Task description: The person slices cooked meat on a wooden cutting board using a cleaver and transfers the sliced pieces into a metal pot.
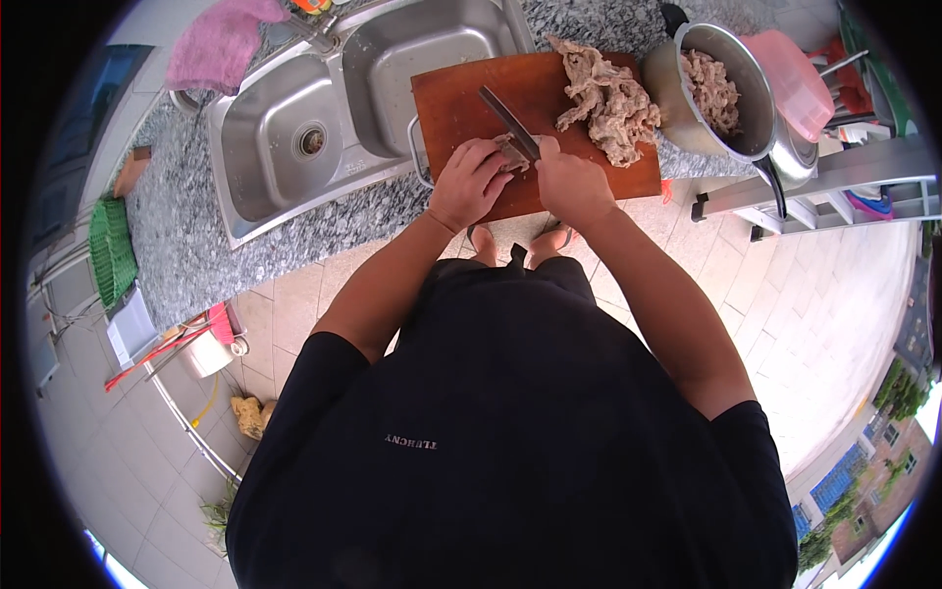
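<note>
A reddish-brown wooden cutting board (478, 79) lies before me, partly over the right sink basin. My left hand (464, 184) presses a small piece of pale meat (515, 152) against it, fingers curled. In my right hand (575, 184) is a kitchen knife (508, 121), its handle hidden by my fingers. The dark blade points up and left, over the piece near my left fingertips. I cannot tell whether its edge touches the meat. To the right, a heap of pale, stringy meat (607, 103) rests on the board.
A metal pot (664, 103) with more meat (710, 90) stands right of the board, beside a pink plastic container (791, 81). The double sink (283, 140) is set into a granite counter (173, 228). A pink cloth (217, 44) hangs near the faucet (313, 33). An aluminium ladder (868, 180) is at right.
</note>
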{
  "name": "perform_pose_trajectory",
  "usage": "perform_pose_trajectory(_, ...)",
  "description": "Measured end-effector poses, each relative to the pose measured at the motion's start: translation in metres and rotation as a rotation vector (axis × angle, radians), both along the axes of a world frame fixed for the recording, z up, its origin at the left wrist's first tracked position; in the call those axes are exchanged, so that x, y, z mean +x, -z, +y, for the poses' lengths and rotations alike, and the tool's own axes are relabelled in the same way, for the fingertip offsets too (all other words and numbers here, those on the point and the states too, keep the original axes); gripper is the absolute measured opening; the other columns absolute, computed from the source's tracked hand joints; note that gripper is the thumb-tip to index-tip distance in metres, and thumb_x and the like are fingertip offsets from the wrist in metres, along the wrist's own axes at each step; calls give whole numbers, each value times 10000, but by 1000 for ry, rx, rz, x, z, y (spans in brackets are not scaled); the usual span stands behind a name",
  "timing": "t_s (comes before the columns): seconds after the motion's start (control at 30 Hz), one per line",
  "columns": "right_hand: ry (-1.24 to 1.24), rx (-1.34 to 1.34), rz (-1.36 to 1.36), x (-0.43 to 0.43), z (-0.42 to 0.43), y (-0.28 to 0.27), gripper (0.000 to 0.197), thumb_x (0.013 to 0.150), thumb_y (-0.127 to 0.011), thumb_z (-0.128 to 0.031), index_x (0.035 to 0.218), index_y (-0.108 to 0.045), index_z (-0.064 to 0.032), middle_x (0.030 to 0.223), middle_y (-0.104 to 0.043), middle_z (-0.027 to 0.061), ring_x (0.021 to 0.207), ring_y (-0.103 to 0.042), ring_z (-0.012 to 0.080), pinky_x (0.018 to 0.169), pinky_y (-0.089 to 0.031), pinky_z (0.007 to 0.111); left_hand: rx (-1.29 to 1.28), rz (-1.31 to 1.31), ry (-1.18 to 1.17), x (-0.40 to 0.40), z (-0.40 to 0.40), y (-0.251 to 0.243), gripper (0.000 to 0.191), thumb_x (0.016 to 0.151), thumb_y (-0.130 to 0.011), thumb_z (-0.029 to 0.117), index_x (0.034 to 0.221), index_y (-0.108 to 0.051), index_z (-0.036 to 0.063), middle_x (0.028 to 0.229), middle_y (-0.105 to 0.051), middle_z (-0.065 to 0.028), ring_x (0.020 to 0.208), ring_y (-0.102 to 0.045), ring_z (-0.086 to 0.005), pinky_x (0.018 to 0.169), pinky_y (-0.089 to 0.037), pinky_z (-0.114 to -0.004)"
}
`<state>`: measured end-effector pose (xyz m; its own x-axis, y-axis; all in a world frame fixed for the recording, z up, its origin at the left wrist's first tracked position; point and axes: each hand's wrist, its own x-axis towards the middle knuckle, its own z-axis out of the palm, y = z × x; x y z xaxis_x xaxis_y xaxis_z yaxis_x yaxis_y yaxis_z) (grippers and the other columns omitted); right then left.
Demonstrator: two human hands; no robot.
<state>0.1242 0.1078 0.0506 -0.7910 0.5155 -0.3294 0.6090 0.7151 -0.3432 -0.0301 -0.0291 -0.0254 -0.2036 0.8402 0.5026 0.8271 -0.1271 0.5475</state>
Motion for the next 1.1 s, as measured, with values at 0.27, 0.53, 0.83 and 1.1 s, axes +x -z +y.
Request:
perform_pose_trajectory(0.27, -98, 115, -165, 32, -32, -18, 146, 944, -541, -96, 1042, -457, -28, 831, -731, 190, 750, -758, 372, 664, -610, 483, -11, -10, 6, 0, 2, 1, 308, 828, -793, 96, 1121, -704, 57, 1222, -628, -96, 1146, -611, -337, 987, -532, -421)
perform_pose_trajectory(0.53, -104, 133, -175, 6, -8, -5, 157, 950, -553, -113, 1052, -459, -38, 837, -735, 185, 771, -760, 374, 676, -607, 483, 10, -33, -13, 0, 3, -1, 278, 815, -818, 73, 1072, -715, 53, 1180, -634, -100, 1108, -633, -345, 941, -539, -431)
perform_pose_trajectory(0.83, 78, -42, -114, -1, -2, -9, 161, 948, -553, -93, 1073, -467, -39, 871, -750, 211, 857, -756, 402, 769, -585, 523, 30, -44, 4, -1, 2, 2, 260, 802, -821, 61, 1034, -706, 37, 1157, -640, -107, 1088, -642, -350, 930, -544, -433)
perform_pose_trajectory(1.1, 36, -58, -123, -34, 9, -15, 185, 951, -549, -77, 1115, -499, -6, 929, -757, 217, 923, -758, 406, 820, -594, 503, 27, -40, 35, -3, 2, 0, 263, 795, -831, 58, 1027, -708, 31, 1168, -644, -111, 1075, -638, -353, 907, -548, -430)
